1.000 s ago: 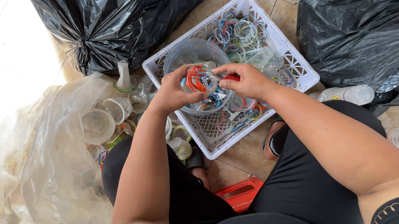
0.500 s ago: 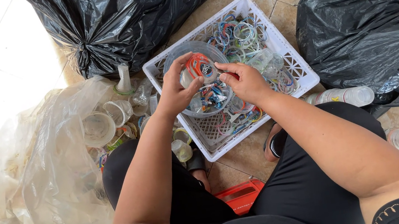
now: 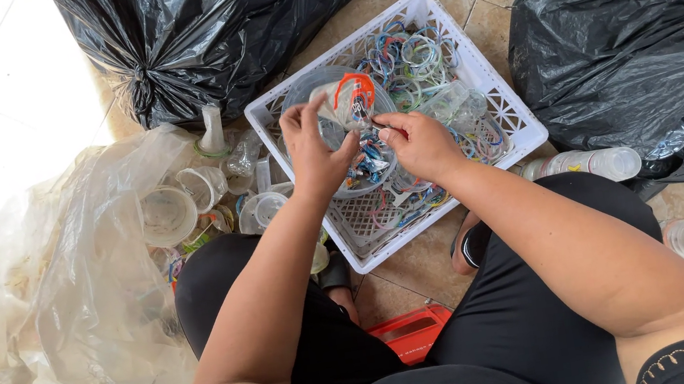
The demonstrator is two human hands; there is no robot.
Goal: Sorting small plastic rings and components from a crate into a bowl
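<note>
Sorting clear plastic cups over a white crate on the tiled floor.

I see two black bags [image 3: 218,30] at the top and right, and a big clear bag [image 3: 60,297] of cups at my left. Between them sits the white crate [image 3: 511,117], littered with coloured plastic rings [image 3: 412,55]. Over the crate, my left hand [image 3: 313,151] grips a clear cup [image 3: 332,126] by its rim, fingers curled round it. My right hand [image 3: 421,144] pinches the cup's torn seal [image 3: 355,100], thumb and forefinger pressed together. Two clear bottles [image 3: 582,165] lie on the floor at right.
</note>
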